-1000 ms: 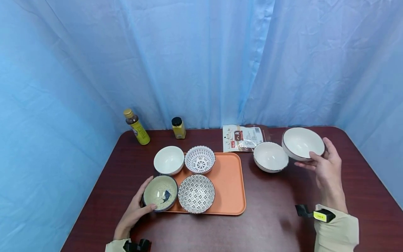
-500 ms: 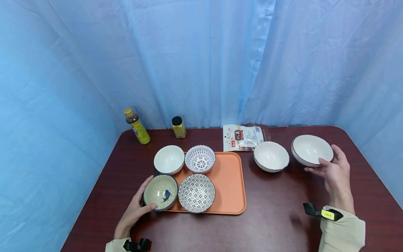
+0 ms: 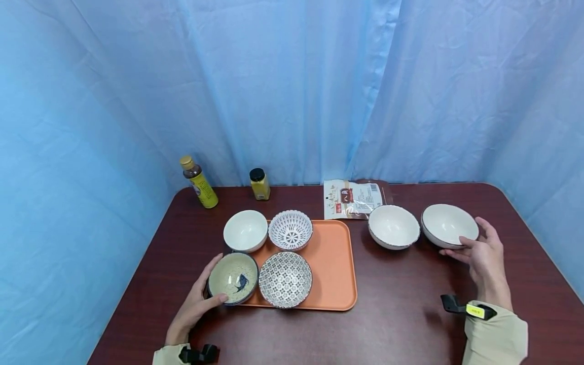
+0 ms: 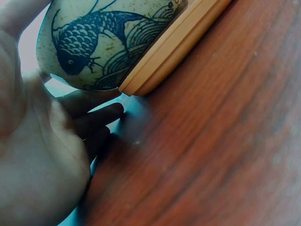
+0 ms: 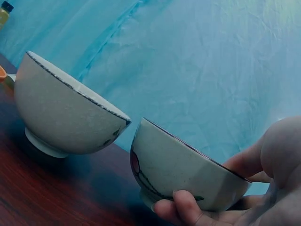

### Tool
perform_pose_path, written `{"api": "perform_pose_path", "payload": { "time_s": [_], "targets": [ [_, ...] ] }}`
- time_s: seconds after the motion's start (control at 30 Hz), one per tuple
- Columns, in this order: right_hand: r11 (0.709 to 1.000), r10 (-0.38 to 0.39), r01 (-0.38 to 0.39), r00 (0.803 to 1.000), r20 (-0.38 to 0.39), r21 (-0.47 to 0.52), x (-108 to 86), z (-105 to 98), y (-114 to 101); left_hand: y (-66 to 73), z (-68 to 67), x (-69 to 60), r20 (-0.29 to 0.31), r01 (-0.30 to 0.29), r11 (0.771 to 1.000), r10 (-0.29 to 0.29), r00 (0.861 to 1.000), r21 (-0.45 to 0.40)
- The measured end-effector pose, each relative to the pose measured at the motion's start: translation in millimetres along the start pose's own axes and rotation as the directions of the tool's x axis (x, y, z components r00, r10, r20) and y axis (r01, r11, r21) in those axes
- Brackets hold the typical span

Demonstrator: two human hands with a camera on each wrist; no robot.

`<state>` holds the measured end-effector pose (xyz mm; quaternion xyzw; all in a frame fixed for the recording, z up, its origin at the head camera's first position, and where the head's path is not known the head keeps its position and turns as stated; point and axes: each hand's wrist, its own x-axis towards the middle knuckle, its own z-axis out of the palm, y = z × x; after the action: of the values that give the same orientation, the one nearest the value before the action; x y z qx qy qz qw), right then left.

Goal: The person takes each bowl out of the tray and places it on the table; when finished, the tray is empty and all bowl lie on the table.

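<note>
My left hand [image 3: 193,304] grips the green-grey bowl [image 3: 233,279] at the tray's front left corner, thumb at the near rim and fingers around its left side. In the left wrist view a blue fish shows on the bowl's outside [image 4: 89,42], beside the tray's edge [image 4: 160,56]. At the right, my right hand [image 3: 488,258] holds a dark-rimmed white bowl [image 3: 449,224] by its right side. In the right wrist view that bowl [image 5: 178,165] is beside another white bowl [image 5: 66,103], both upright; whether its foot touches the table is hard to tell.
The orange tray [image 3: 333,268] also bears a patterned bowl [image 3: 285,280], a fluted bowl [image 3: 290,230] and part of a plain white bowl [image 3: 245,231]. Behind stand a sauce bottle [image 3: 201,185] and a yellow jar [image 3: 260,186]. A packet [image 3: 353,198] lies near the blue curtain [image 3: 292,91].
My right hand has carried its white bowl rightward and lowered it, then slightly back left beside the other white bowl. The left hand and its bowl have stayed in place.
</note>
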<state>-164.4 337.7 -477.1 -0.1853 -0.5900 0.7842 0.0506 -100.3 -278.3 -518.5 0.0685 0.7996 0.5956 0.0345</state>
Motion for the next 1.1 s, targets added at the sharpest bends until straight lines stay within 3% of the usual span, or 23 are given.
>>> {"api": "perform_pose_path", "payload": {
  "time_s": [0.4,0.73,1.1],
  "targets": [
    [1.0,0.023,-0.023,1.0,0.015,-0.015,-0.6,-5.1,6.3,0.5,0.2,-0.3,-0.005,0.019,1.0,-0.019,1.0,0.002],
    [1.0,0.007,-0.005,0.998,0.056,-0.031,-2.5,-5.8,10.6,-0.1,0.0,0.0,-0.002,-0.011,1.0,0.011,1.0,0.002],
    [0.999,-0.007,0.012,0.992,0.122,-0.041,-5.6,-8.4,13.1,-0.5,0.2,-0.4,-0.001,0.012,1.0,-0.012,1.0,0.003]
  ]
}}
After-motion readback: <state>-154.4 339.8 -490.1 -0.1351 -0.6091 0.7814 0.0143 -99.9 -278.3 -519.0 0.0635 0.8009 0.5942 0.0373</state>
